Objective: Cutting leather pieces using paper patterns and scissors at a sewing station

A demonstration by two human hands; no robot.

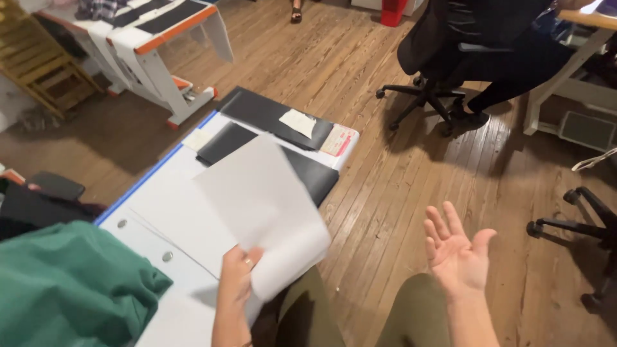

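Head view, looking down. The left hand (236, 275), at lower centre of the frame, pinches the lower edge of a large white curling paper sheet (263, 205), thumb and fingers pressed together on it; the sheet rises toward the centre of the frame, its lower right corner rolled under. The right hand (455, 250), at lower right, is spread palm up with fingers apart, holding nothing, well apart from the sheet and above the brown plank wood floor (385, 148).

The white table with a blue left edge (160, 170) runs from lower left toward the centre. Its right edge ends just beside the person's olive-trousered knees; its far end stops near the middle of the frame. On it lie flat black sheets (270, 112) at the far end, one bearing a small white paper slip (297, 122), with a pink-and-white card (339, 139) at the far right corner. A crumpled green cloth (71, 283) covers the lower left corner of the table.

Open floor lies right of the table, bounded at upper right by a black wheeled office chair (437, 58) with a seated person, and at far right by another chair base (578, 218). A white and orange folding table (154, 45) stands at upper left.
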